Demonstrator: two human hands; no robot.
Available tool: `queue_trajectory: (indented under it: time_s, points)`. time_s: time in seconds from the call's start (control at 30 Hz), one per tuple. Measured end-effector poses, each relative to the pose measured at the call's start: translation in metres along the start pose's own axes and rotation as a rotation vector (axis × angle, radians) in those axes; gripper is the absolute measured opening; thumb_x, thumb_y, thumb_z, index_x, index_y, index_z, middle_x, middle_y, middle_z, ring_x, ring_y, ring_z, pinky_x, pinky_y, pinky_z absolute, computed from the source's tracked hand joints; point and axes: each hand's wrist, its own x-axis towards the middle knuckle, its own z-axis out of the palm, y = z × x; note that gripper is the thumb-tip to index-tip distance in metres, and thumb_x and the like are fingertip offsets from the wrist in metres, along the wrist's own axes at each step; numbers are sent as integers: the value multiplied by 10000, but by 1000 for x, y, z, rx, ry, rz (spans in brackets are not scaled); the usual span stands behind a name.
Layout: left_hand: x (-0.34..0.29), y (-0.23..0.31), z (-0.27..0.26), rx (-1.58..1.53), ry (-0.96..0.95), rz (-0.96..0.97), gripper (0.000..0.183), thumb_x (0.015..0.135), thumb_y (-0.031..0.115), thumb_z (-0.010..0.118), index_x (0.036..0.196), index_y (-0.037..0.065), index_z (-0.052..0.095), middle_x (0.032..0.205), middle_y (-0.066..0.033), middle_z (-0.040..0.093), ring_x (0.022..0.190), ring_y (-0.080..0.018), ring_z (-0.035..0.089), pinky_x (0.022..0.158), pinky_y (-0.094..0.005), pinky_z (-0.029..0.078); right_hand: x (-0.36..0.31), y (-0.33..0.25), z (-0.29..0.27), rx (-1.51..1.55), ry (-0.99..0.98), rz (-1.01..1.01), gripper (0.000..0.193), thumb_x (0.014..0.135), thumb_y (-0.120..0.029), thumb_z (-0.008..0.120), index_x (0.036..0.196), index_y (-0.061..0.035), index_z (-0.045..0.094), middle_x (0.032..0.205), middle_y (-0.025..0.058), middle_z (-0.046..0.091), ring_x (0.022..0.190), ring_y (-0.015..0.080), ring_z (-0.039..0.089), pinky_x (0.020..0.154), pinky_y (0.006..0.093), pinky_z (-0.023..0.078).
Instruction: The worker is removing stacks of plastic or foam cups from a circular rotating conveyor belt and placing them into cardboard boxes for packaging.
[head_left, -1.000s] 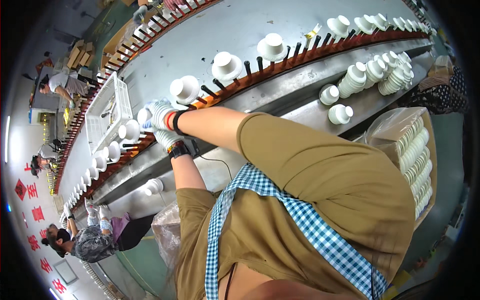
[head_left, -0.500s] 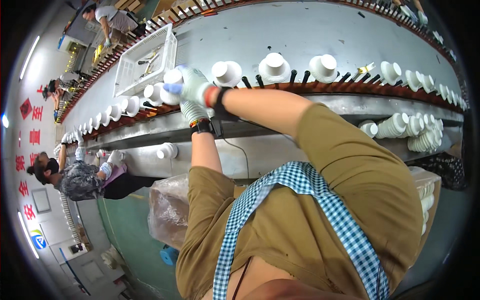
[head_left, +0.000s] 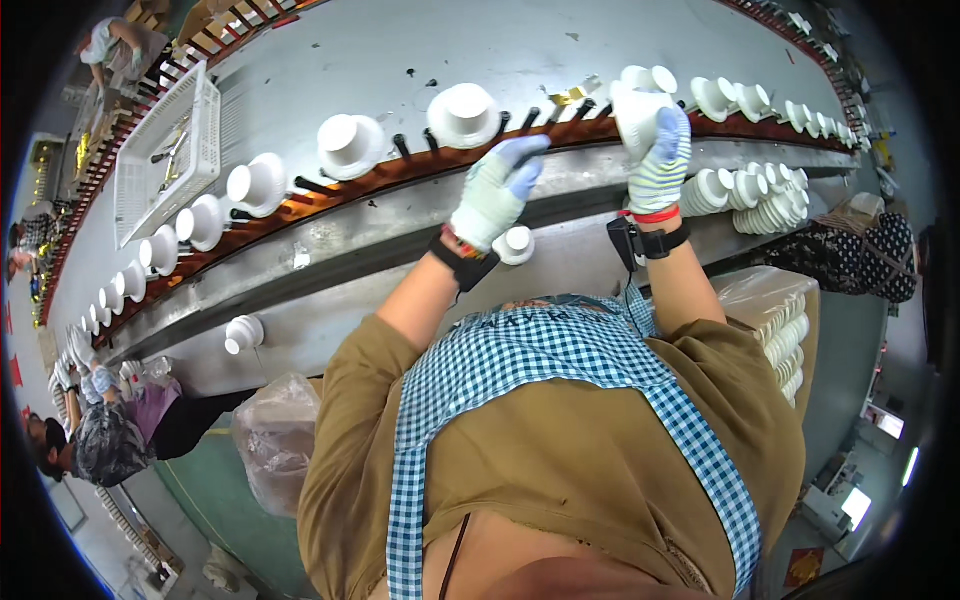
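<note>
My right hand point(head_left: 660, 160), in a white glove with bluish fingertips, is closed on a white flanged cup point(head_left: 634, 122) above the rail of pegs. Its fingers lie against the cup's side. Right behind it sits another white flanged cup point(head_left: 657, 79), partly hidden. Beside the black pegs point(head_left: 531, 120), my gloved left hand point(head_left: 497, 190) hovers with thumb and fingers apart, and no held thing shows. Closest to that hand on the rail is a wide-brimmed white cup point(head_left: 464, 114).
A curved metal table edge carries a peg rail point(head_left: 400, 165) with several white cups. On the table stands a white plastic basket point(head_left: 165, 150) with small metal parts. Stacked white cups point(head_left: 770, 200) hang below the rail at right. A co-worker point(head_left: 110, 430) works at far left.
Both hands were together at a white cup near the basket. They are now apart and further right along the rail, the right one holding a cup. The view has turned too.
</note>
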Motion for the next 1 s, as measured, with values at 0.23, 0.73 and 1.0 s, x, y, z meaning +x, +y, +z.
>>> queue_trajectory:
  time_s: [0.23, 0.73, 1.0]
  points:
    - [65, -58, 56, 298, 200, 132, 559, 913, 217, 681, 1384, -22, 497, 1427, -272, 495, 1348, -410, 459, 1127, -436, 373, 11, -3, -16, 137, 114, 53, 385, 1009, -345, 571, 1187, -9, 630, 1132, 64, 651, 1034, 162, 590, 970, 325, 458]
    - [46, -111, 12, -308, 476, -252, 265, 928, 196, 675, 1081, -10, 739, 965, -54, 758, 840, -110, 640, 768, -288, 502, 34, 112, 109, 434, -745, 524, 406, 912, -367, 714, 1152, -43, 670, 1045, 31, 690, 995, 131, 620, 929, 289, 482]
    - [16, -111, 9, -825, 823, -257, 365, 933, 46, 649, 1281, 22, 542, 1247, -131, 622, 1134, -248, 622, 954, -401, 545, 7, 127, 150, 198, -1005, -4, 223, 828, -231, 753, 970, -76, 677, 905, 122, 671, 827, 239, 631, 741, 337, 524]
